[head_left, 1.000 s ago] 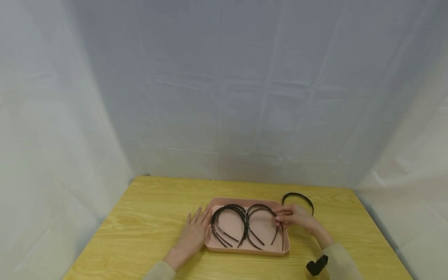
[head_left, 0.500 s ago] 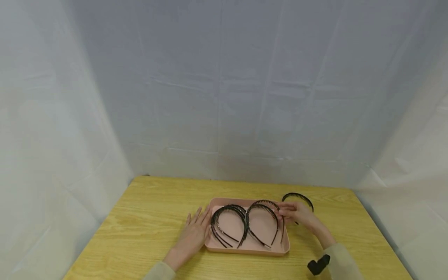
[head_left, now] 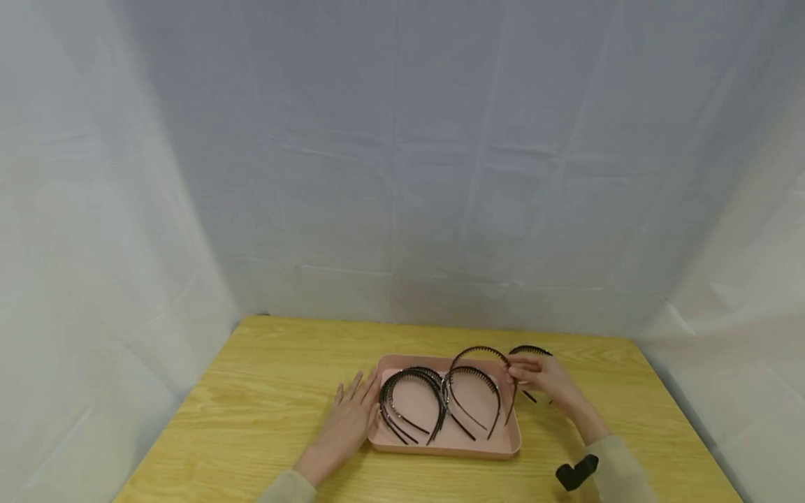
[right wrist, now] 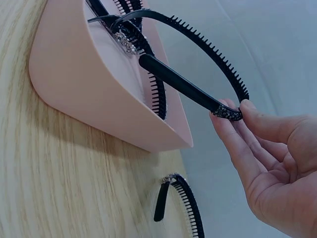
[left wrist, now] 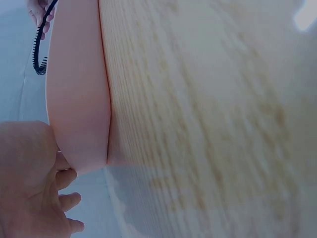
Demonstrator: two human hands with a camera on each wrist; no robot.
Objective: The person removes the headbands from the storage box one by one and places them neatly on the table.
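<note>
**Headband lifted at the tray's right edge**

The right hand [head_left: 546, 378] pinches a black toothed headband [right wrist: 198, 44] near one end, thumb and fingertips [right wrist: 229, 110] closed on the studded tip. The band arches up and leftward from the grip, its far leg reaching down into the pink tray [head_left: 440, 441]; its curve stands roughly upright over the tray's right half. The left hand [head_left: 348, 423] lies flat and relaxed on the bench [head_left: 251, 391], fingers touching the tray's left wall, holding nothing. More headbands [head_left: 411, 405] lie in the tray; another band [right wrist: 183, 208] rests on the bench just right of it, behind the right hand.
</note>
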